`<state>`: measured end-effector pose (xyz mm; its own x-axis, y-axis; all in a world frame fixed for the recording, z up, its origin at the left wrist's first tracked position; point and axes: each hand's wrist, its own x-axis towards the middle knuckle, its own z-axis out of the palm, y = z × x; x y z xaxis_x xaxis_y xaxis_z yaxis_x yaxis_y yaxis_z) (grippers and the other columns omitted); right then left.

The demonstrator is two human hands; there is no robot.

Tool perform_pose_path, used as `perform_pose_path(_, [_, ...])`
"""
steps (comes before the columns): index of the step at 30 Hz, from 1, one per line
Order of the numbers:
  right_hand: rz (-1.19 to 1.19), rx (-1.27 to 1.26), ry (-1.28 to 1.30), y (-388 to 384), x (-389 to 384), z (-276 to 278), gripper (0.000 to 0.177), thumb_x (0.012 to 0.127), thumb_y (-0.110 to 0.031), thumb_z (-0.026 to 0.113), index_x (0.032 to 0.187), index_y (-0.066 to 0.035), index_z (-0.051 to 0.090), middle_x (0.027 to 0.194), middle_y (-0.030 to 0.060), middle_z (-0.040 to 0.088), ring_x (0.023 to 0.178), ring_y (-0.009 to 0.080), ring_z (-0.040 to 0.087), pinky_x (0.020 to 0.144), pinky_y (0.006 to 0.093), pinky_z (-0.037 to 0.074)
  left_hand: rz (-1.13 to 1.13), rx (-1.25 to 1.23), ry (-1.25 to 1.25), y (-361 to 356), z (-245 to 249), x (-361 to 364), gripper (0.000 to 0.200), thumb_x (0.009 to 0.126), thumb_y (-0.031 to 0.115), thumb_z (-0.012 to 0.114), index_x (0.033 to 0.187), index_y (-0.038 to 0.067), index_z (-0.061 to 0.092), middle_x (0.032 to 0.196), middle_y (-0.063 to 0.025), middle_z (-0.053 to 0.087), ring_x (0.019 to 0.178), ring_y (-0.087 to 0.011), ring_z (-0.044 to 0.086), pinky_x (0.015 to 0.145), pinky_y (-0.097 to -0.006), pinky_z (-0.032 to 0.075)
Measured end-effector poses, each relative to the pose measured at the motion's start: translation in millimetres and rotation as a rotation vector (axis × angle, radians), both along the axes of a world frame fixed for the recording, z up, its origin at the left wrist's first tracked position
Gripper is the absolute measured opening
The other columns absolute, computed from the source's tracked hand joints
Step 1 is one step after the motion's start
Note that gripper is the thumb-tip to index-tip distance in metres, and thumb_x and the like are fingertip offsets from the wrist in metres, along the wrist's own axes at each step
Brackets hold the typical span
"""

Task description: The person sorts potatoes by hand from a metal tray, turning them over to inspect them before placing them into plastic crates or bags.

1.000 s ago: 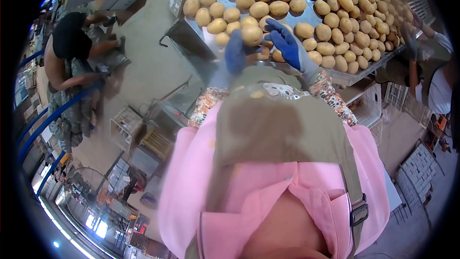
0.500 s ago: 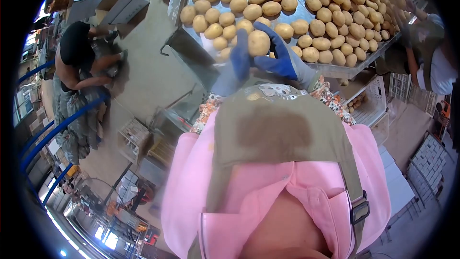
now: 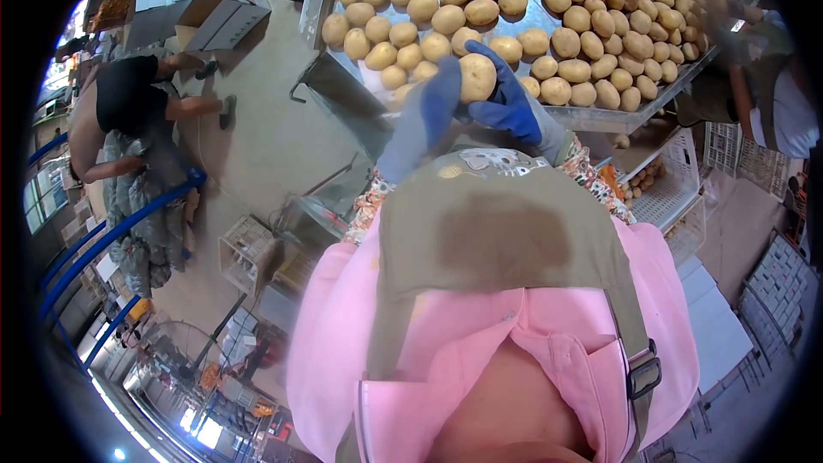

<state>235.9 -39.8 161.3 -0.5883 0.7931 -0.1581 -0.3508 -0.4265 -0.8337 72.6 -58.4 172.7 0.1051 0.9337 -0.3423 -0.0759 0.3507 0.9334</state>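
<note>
Both my hands wear blue and grey gloves, close together at the near edge of a metal tray (image 3: 630, 123). Between them is a single potato (image 3: 477, 77). My left hand (image 3: 433, 111) touches its left side, its fingers blurred. My right hand (image 3: 514, 107) wraps round its right side, with fingers curled behind and beneath. Many loose potatoes (image 3: 591, 43) lie on the tray just beyond my hands, densely packed on the right and more spread out on the left.
At the left a person (image 3: 129, 107) bends over grey bags (image 3: 137, 231). Another person (image 3: 763, 86) stands at the right of the tray. Open cardboard boxes (image 3: 214, 21), a crate (image 3: 249, 253) and a white basket (image 3: 673, 180) are around. A metal panel (image 3: 343, 90) flanks the tray.
The potato and both gloved hands have shifted slightly to the right. The person at the left has moved, with legs now farther apart.
</note>
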Motion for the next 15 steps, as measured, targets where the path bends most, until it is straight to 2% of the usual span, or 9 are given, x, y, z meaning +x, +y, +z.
perform_pose_path(1, [-0.006, 0.02, -0.085, 0, 0, 1, 0.083, 0.081, -0.016, 0.071, 0.147, -0.007, 0.022, 0.138, 0.0112, 0.043, 0.124, 0.0197, 0.046, 0.099, 0.0338, 0.043, -0.056, 0.085, 0.092, -1, 2, 0, 0.056, 0.097, 0.051, 0.044, 0.108, -0.002, 0.058, 0.092, -0.0097, 0.062, 0.081, -0.0147, 0.059, 0.067, -0.0291, 0.049])
perform_pose_path(3, [-0.009, 0.039, -0.17, 1, 0, 5, 0.084, 0.08, -0.017, 0.072, 0.147, -0.007, 0.022, 0.137, 0.011, 0.044, 0.124, 0.0197, 0.046, 0.099, 0.0334, 0.043, -0.161, 0.043, 0.239, 3, 18, 2, 0.057, 0.096, 0.052, 0.044, 0.108, -0.003, 0.058, 0.093, -0.0079, 0.062, 0.08, -0.0127, 0.058, 0.068, -0.0301, 0.049])
perform_pose_path(4, [0.01, 0.098, -0.305, 2, -1, 8, 0.083, 0.079, -0.013, 0.07, 0.148, -0.007, 0.023, 0.138, 0.0099, 0.043, 0.125, 0.0193, 0.044, 0.102, 0.0333, 0.04, -0.159, 0.041, 0.241, 3, 15, 1, 0.057, 0.096, 0.052, 0.044, 0.108, -0.003, 0.058, 0.093, -0.0079, 0.062, 0.08, -0.0127, 0.058, 0.068, -0.0301, 0.049])
perform_pose_path(5, [0.027, 0.155, -0.441, 3, -1, 10, 0.083, 0.078, -0.008, 0.069, 0.148, -0.006, 0.023, 0.139, 0.0088, 0.042, 0.127, 0.0189, 0.043, 0.105, 0.0332, 0.037, -0.165, 0.162, 0.189, 2, 9, 0, 0.049, 0.095, 0.044, 0.049, 0.11, -0.003, 0.056, 0.092, -0.0098, 0.062, 0.08, -0.016, 0.06, 0.068, -0.0315, 0.049])
perform_pose_path(7, [0.023, 0.126, -0.4, 1, 2, 10, 0.083, 0.078, -0.008, 0.068, 0.148, -0.007, 0.023, 0.139, 0.0086, 0.041, 0.127, 0.0186, 0.043, 0.105, 0.0329, 0.037, -0.174, 0.279, 0.132, 1, -14, -3, 0.043, 0.094, 0.036, 0.054, 0.113, -0.003, 0.054, 0.092, -0.0117, 0.063, 0.079, -0.0193, 0.062, 0.067, -0.0329, 0.05])
perform_pose_path(9, [0.02, 0.098, -0.359, 0, 4, 10, 0.082, 0.079, -0.008, 0.068, 0.148, -0.007, 0.023, 0.139, 0.0084, 0.041, 0.127, 0.0182, 0.043, 0.105, 0.0326, 0.037, -0.191, 0.411, 0.43, 2, -30, -6, 0.044, 0.084, 0.022, 0.063, 0.117, -0.004, 0.049, 0.092, -0.0165, 0.063, 0.079, -0.0284, 0.063, 0.066, -0.0367, 0.05])
perform_pose_path(12, [0.0, -0.006, -0.174, 0, 5, 6, 0.083, 0.078, -0.009, 0.068, 0.148, -0.006, 0.023, 0.139, 0.0085, 0.041, 0.127, 0.0176, 0.043, 0.104, 0.032, 0.038, -0.167, 0.627, 0.698, 1, -25, -5, 0.069, 0.067, 0.008, 0.071, 0.127, -0.004, 0.039, 0.093, -0.0222, 0.061, 0.083, -0.0407, 0.062, 0.067, -0.0437, 0.05])
perform_pose_path(14, [-0.023, 0.067, -0.189, 1, 7, 1, 0.085, 0.08, -0.017, 0.072, 0.147, -0.007, 0.021, 0.132, 0.0113, 0.046, 0.118, 0.0187, 0.05, 0.093, 0.0332, 0.048, -0.186, 0.601, 0.714, 3, -22, -4, 0.073, 0.067, 0.009, 0.072, 0.129, -0.005, 0.037, 0.093, -0.0218, 0.061, 0.083, -0.0407, 0.062, 0.068, -0.0449, 0.05])
perform_pose_path(15, [-0.024, 0.065, -0.19, 2, 7, 1, 0.085, 0.08, -0.017, 0.072, 0.147, -0.007, 0.021, 0.132, 0.0113, 0.046, 0.118, 0.0187, 0.05, 0.093, 0.0332, 0.048, -0.204, 0.576, 0.733, 4, -22, -5, 0.077, 0.067, 0.01, 0.073, 0.131, -0.005, 0.035, 0.093, -0.0213, 0.061, 0.083, -0.0407, 0.062, 0.068, -0.0461, 0.05])
